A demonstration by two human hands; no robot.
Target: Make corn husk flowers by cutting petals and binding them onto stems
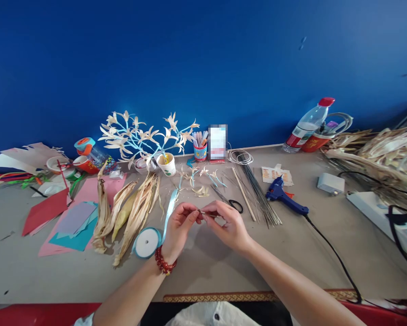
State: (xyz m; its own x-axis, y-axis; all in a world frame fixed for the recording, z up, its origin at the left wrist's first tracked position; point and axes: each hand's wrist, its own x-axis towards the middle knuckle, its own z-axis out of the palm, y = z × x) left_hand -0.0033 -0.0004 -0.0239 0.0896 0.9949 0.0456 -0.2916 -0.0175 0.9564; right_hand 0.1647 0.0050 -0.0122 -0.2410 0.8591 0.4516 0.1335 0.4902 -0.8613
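Deep blue wall (203,59) at the back, with a grey worktop (206,267) in front that's pretty cluttered with craft stuff. Both hands are up just above the middle of it. The left hand (178,228), red bead bracelet (163,264) on the wrist, and the right hand (229,226) meet fingertip to fingertip. Both sets of fingers are pinched narrow on a small thin pale piece (203,212) held between them, clear of the surface. It's too tiny to say what it's made of.

Just left of the hands there's a white roll of pale blue ribbon (147,242) with its loose tail running away from the person. I can't tell if that tail reaches the fingers. Dried tan corn husks (128,213) lie beside it. On the right are black-handled scissors (232,203), a bundle of thin dark wires (261,199) and a blue glue gun (285,197). A branch of husk flowers (145,136) stands further back.

My read is that this is fine pinch-and-twist work on that little piece. Any next move calls for both pinches staying tight and the motion staying small, since there's barely anything to grip.
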